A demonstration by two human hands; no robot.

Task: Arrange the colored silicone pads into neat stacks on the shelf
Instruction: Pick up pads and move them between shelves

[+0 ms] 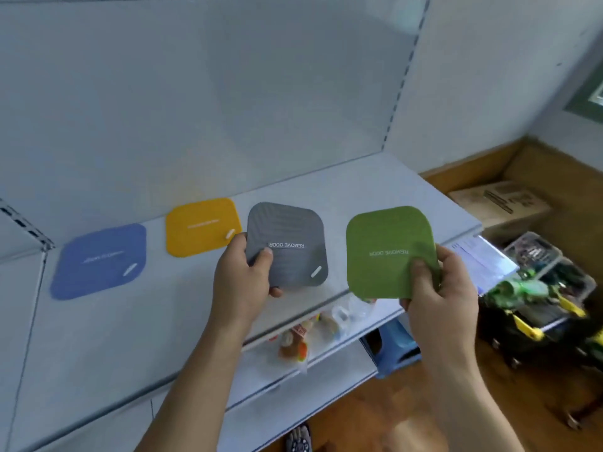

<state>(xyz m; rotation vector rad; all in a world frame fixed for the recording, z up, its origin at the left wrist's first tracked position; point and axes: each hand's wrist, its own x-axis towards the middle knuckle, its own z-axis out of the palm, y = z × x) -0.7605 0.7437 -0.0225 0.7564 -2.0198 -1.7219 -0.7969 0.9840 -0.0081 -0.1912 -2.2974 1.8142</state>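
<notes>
Print on the blue pad (pixel 99 261) and yellow pad (pixel 202 226) is too blurred to read. Left hand (pixel 243 282) covers the grey pad's (pixel 288 244) lower-left corner; right hand (pixel 439 298) covers the green pad's (pixel 388 252) lower-right edge. Packets on the lower shelf (pixel 303 340) are smeared, possibly snacks. Bin contents (pixel 538 288) at right are indistinct. Both forearms are cut off at the bottom edge.

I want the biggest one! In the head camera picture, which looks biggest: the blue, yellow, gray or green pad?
1. Green pad and blue pad: look alike.
2. Gray pad.
3. Yellow pad.
The held green and gray pads are nearer the camera, so real sizes may match.
</notes>
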